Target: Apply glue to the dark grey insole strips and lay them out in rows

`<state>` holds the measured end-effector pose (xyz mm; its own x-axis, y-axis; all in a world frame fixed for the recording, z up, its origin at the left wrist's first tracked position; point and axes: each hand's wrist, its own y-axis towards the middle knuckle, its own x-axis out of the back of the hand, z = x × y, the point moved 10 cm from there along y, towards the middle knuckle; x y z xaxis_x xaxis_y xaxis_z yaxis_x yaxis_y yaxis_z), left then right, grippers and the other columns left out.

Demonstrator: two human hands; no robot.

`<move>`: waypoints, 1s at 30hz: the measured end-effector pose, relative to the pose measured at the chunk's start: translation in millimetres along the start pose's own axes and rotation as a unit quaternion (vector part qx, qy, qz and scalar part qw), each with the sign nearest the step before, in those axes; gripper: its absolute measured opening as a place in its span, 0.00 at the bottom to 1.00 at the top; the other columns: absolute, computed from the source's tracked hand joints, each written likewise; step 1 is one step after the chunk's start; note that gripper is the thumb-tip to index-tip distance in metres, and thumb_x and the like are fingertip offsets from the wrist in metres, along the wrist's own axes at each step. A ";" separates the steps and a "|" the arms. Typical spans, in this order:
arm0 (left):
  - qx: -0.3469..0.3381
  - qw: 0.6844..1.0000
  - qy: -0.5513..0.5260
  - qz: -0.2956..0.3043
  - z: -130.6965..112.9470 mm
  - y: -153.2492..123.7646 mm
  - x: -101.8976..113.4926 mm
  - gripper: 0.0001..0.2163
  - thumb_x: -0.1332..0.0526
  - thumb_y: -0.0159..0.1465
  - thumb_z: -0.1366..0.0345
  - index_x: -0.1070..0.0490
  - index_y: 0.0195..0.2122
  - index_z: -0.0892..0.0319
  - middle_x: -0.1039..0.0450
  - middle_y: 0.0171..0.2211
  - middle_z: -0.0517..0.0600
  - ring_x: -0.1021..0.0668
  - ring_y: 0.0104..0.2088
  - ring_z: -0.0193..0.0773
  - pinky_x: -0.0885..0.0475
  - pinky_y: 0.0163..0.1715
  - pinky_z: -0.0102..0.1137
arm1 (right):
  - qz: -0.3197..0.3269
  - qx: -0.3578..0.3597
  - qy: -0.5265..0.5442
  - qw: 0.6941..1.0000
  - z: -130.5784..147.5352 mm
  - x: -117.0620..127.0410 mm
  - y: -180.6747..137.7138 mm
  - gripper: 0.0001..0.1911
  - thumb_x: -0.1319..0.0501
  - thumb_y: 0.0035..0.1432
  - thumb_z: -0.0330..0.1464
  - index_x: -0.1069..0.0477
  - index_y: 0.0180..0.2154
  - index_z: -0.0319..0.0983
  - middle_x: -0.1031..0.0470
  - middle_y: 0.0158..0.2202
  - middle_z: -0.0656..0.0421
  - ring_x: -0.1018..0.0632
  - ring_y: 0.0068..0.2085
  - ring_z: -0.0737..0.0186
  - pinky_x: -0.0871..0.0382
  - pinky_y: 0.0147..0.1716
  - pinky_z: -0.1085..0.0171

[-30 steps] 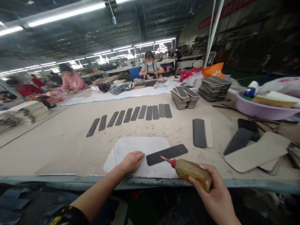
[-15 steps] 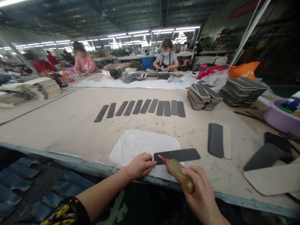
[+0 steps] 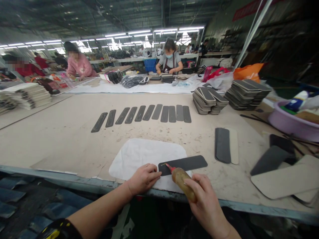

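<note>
A dark grey rounded panel (image 3: 189,163) lies slanted on a white sheet (image 3: 147,151) near the table's front edge. The fingers of my left hand (image 3: 144,177) are bent together, their tips holding the panel's left end. My right hand (image 3: 208,202) is wrapped round a yellowish glue bottle (image 3: 183,182) with a red nozzle. The bottle is tilted, its tip touching or just above the panel's left part. A small pale glue line shows beside the tip. My right palm hides the bottle's base.
Several dark strips (image 3: 141,113) with glue lines lie in a row beyond the sheet. Stacked panels (image 3: 209,99), loose grey and beige pieces (image 3: 222,146) and a purple basin (image 3: 294,118) are to the right. White stacks (image 3: 27,94) stand left. A masked co-worker (image 3: 169,59) sits opposite.
The bottle's tip has moved slightly left along the panel, and a short glue line now shows there. My left hand keeps its place on the panel. The whole view has shifted a little.
</note>
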<state>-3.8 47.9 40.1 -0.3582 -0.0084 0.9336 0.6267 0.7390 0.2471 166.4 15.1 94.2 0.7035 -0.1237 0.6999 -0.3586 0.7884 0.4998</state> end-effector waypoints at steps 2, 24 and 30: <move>-0.002 1.000 -0.002 -0.005 -0.6 -0.2 0.5 0.12 0.47 0.65 0.67 0.26 0.45 0.55 0.31 0.36 0.52 0.27 0.36 0.36 0.29 0.38 0.30 | -0.012 -0.006 -0.011 1.000 -3.5 8.1 -1.3 0.22 0.47 0.51 0.18 0.36 0.46 0.42 0.40 0.43 0.53 0.33 0.43 0.55 0.30 0.40 0.55; -0.059 0.998 0.001 -0.015 -4.8 -4.9 -2.9 0.11 0.48 0.65 0.70 0.28 0.44 0.58 0.26 0.45 0.53 0.27 0.39 0.38 0.29 0.42 0.33 | -0.172 -0.108 -0.189 0.961 -84.8 93.2 -42.9 0.14 0.41 0.56 0.32 0.35 0.46 0.41 0.36 0.42 0.51 0.31 0.43 0.51 0.31 0.43 0.50; -0.062 0.998 0.005 -0.010 -6.6 -6.0 -5.4 0.10 0.47 0.65 0.70 0.28 0.44 0.58 0.27 0.45 0.54 0.27 0.39 0.37 0.30 0.41 0.33 | -0.192 -0.104 -0.081 0.973 -46.7 78.1 -36.9 0.15 0.39 0.57 0.34 0.36 0.46 0.41 0.35 0.42 0.52 0.30 0.44 0.53 0.31 0.41 0.54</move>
<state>-1.1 39.0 35.3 -0.3651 -0.0284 0.9305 0.7014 0.6489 0.2950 263.3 4.4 106.6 0.6497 -0.5133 0.5607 0.0551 0.7674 0.6388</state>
